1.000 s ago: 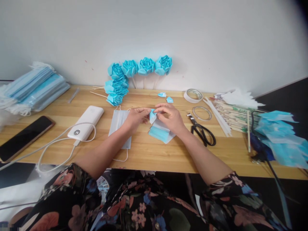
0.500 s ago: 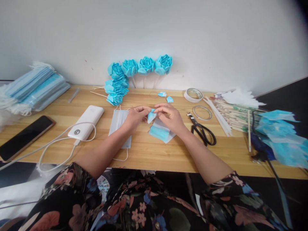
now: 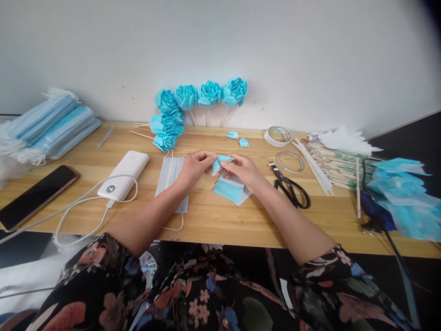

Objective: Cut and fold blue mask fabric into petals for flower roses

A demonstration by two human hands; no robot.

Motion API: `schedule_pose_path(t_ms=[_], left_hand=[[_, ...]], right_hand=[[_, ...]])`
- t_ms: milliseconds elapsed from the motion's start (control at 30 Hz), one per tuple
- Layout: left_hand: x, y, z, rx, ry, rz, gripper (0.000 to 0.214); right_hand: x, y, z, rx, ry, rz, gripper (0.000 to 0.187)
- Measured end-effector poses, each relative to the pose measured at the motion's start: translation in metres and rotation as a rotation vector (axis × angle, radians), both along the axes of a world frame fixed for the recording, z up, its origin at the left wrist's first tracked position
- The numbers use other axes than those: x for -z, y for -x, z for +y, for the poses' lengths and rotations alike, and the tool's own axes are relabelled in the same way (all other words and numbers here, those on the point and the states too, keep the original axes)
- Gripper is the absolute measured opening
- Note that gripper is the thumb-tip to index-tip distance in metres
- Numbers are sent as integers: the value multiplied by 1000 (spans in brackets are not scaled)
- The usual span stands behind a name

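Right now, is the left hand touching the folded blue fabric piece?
Touching. The head view shows the left hand pinching the folded blue fabric piece at one edge, while the right hand holds its other side.

Soft, even light; faint shadows, smooth grey-white wall (image 3: 220,46) @ 12 o'clock. Dark vignette @ 2. Edges blurry, esp. 3. Folded light-blue fabric pc (image 3: 217,165) slightly soft.

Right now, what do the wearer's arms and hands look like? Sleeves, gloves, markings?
Left hand and right hand are bare: no gloves, no watch or bracelet visible. Forearms bare too. The left sleeve and right sleeve are loose, black, printed with coral, pink and blue flowers. No cables or markings seen on the arms.
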State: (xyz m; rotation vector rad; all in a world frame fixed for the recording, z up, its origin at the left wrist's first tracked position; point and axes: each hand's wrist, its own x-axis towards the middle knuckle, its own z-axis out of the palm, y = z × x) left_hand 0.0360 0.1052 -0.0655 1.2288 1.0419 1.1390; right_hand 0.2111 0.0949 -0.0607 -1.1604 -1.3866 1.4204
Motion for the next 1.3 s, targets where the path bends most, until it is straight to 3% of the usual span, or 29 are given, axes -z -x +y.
schedule_pose_path(t_ms=[200, 433, 767, 1033, 1300], left_hand=[[-2, -1, -2, 18, -46, 36, 26], [-1, -1, -2, 37, -40, 60, 24], [1, -2, 0, 102, 5, 64, 40], [-1, -3, -2, 131, -43, 93, 38], [-6, -5, -4, 173, -43, 144, 38]], right_hand=[[-1, -1, -1, 33, 17, -55, 31], [-3, -5, 1, 123, -99, -47, 25], [-5, -6, -1, 92, -184, -165, 29], [-4, -4, 0, 81, -217, -145, 28], [-3, -3, 1, 260, -250, -48, 23]])
